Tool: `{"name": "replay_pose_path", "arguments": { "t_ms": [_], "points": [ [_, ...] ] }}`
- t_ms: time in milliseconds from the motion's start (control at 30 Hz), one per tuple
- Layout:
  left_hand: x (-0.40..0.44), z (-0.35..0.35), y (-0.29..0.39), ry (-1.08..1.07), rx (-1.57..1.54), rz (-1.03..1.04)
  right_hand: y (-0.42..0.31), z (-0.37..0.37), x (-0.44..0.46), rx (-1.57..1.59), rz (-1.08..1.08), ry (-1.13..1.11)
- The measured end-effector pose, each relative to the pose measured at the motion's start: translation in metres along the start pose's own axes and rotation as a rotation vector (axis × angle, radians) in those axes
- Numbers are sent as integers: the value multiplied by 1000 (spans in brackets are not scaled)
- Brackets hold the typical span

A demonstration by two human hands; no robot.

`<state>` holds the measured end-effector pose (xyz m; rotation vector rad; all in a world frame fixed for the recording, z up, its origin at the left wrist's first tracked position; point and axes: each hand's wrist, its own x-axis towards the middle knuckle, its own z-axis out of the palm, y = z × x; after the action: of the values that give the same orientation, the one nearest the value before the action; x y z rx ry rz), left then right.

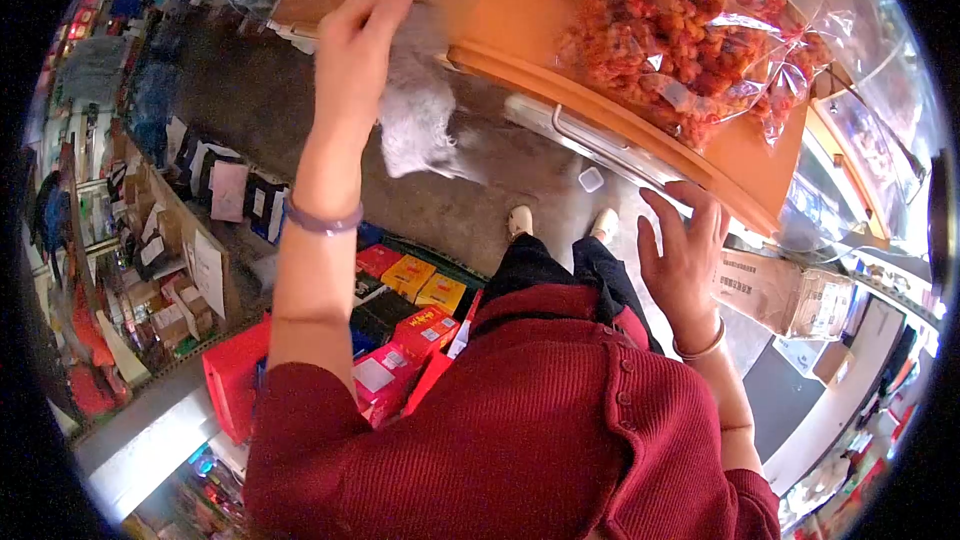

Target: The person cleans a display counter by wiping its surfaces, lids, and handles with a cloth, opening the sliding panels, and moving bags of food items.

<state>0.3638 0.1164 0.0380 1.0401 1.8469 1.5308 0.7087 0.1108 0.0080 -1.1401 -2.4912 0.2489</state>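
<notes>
My left hand [360,45] is raised at the upper left, with its thumb and fingers pinched together. From them hangs a thin translucent plastic bag [415,125], smeared by motion and spread above the floor. My right hand [685,250] is just below the front edge of the orange wooden counter [510,15], with fingers apart and nothing visible in them. On that counter lies a large clear bag of red-orange, lumpy pieces [680,40], its film crumpled at the right side.
A metal drawer handle [590,145] runs under the counter. Red and yellow packets [410,280] fill a box by my left side. A cardboard box [785,290] stands at the right. Crowded shelves [100,240] line the left. A small white plastic tub [591,179] lies on the floor.
</notes>
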Motion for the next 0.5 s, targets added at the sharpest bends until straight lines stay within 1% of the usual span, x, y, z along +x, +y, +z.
{"name": "replay_pose_path", "arguments": {
  "t_ms": [33, 100, 133, 200, 233, 267, 333, 367, 433, 467, 500],
  "points": [
    [9, 5, -3, 2, 0, 3, 0, 0, 0, 0, -3, 2],
    [22, 20, -10, -423, 165, 21, 2, 1, -1, 9, -4, -10],
    [28, 21, -10, -423, 164, 22, 3, 2, 0, 8, -4, -9],
    [36, 25, -9, -578, 485, 27, 3, 3, 0, 15, -12, 14],
    [37, 29, -1, -595, 548, 23, 3, 3, -1, 14, -8, 6],
    [40, 31, -2, -597, 547, 20, 3, 5, 0, 19, -8, 16],
    [50, 34, -7, -662, 537, -67, 4, 6, 1, 26, -6, 21],
    [56, 32, -10, -661, 537, -76, 5, 7, 0, 20, -10, 34],
    [73, 25, -17, -807, 308, -433, 8, 9, 1, 16, -17, 52],
    [78, 22, -21, -805, 310, -435, 9, 10, 0, 18, -19, 52],
    [83, 19, -25, -875, 172, -457, 10, 10, -1, 18, -20, 53]
  ]
}}
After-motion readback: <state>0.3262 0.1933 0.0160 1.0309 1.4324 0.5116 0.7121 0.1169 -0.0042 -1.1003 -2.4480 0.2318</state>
